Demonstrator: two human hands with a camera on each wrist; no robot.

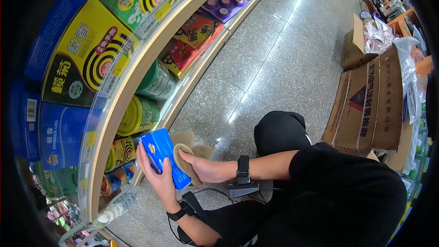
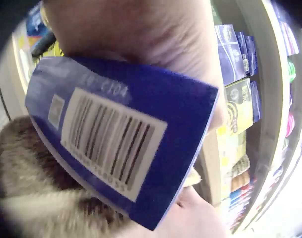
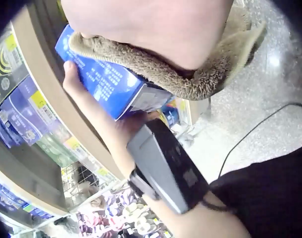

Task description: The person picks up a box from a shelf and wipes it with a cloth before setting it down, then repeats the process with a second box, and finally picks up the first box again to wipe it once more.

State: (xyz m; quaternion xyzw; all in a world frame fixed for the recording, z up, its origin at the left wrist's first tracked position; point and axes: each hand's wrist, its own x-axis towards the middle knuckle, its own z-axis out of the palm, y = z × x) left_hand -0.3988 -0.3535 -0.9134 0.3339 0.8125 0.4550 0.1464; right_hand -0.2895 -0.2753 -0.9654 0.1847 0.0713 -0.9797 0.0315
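In the head view a blue box (image 1: 157, 148) is gripped by the left hand (image 1: 159, 180), thumb on one face and fingers along its side. The right hand (image 1: 203, 167) holds a brown cloth (image 1: 185, 155) against the box's right side. The left wrist view shows the box's barcode end (image 2: 180, 134) under the left hand (image 2: 141, 29), with the cloth (image 2: 36, 173) beside it. In the right wrist view the cloth (image 3: 195, 84) lies between the right hand (image 3: 156, 25) and the box (image 3: 103, 84); some fingers are hidden.
Shelves with a pale edge (image 1: 120, 110) stand at the left, stocked with yellow-green boxes (image 1: 87, 50), blue boxes (image 1: 64, 132) and green tins (image 1: 155, 80). A cardboard carton (image 1: 366, 105) stands right. A grey tiled floor (image 1: 247, 64) runs between; a black cable (image 1: 210, 190) hangs near the wrists.
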